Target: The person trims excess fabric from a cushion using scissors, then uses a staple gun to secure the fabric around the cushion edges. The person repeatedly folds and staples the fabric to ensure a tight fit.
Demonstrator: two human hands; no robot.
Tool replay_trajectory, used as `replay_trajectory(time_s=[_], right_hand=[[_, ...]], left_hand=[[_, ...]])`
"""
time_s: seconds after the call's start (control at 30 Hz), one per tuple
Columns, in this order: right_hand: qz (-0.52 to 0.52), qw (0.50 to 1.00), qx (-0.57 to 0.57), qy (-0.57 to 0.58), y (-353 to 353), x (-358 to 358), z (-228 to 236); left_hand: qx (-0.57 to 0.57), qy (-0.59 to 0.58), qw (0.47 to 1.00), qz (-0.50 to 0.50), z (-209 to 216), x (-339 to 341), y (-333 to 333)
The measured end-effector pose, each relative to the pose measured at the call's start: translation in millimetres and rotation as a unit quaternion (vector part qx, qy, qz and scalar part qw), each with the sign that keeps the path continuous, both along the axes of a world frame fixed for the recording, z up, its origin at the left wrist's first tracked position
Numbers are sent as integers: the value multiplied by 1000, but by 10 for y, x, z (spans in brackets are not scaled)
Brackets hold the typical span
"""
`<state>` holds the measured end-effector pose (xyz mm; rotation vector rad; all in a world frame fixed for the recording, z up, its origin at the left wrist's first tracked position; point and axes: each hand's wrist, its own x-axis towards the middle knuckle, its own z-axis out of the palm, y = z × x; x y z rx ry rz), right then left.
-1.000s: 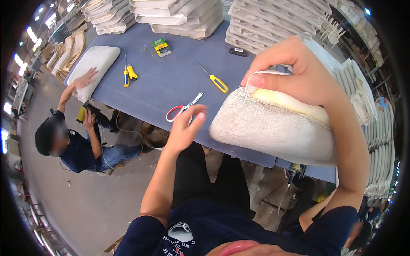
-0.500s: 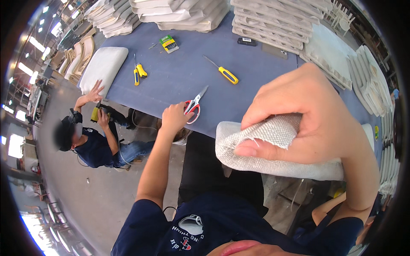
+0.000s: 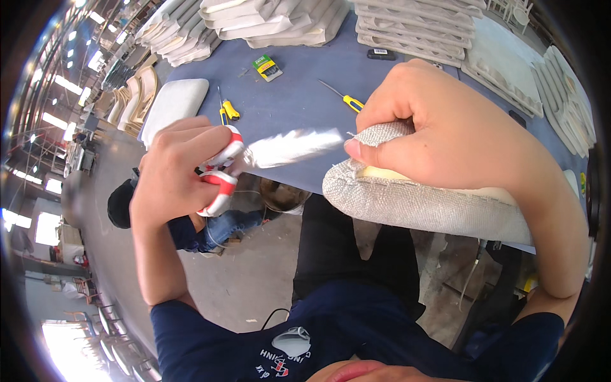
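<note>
My left hand (image 3: 172,169) is closed around the red-and-white handles of a pair of scissors (image 3: 221,191). Their blades, smeared by motion, point right toward the cushion. My right hand (image 3: 439,127) pinches a loose flap of grey woven fabric (image 3: 382,131) at the near end of a padded cushion (image 3: 426,213). A strip of pale yellow foam (image 3: 382,173) shows between the flap and the cushion's covered side. The blade tips are close to the flap but apart from it. The cushion lies along the front edge of the blue-grey table (image 3: 286,95).
A yellow-handled awl-like tool (image 3: 354,103) lies behind my right hand. Farther left are small yellow-handled tools (image 3: 230,109), a green-yellow packet (image 3: 266,67) and a pale cushion (image 3: 175,105). Stacked covers (image 3: 273,22) line the back. A co-worker (image 3: 121,204) is beyond my left arm.
My left hand has lifted the scissors off the table and swung their blades toward the cushion. My right hand has pulled the fabric flap back, exposing foam.
</note>
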<state>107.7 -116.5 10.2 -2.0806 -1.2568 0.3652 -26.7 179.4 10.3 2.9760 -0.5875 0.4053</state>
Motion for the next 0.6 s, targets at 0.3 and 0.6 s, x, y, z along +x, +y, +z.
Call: replay_trajectory(time_s=[0.3, 0.6], right_hand=[[-7, 997, -58, 50, 35, -19, 115], [2, 999, -33, 34, 15, -24, 66]], left_hand=[[136, 63, 987, -60, 426, 176, 5], [187, 106, 974, -69, 602, 218, -19]])
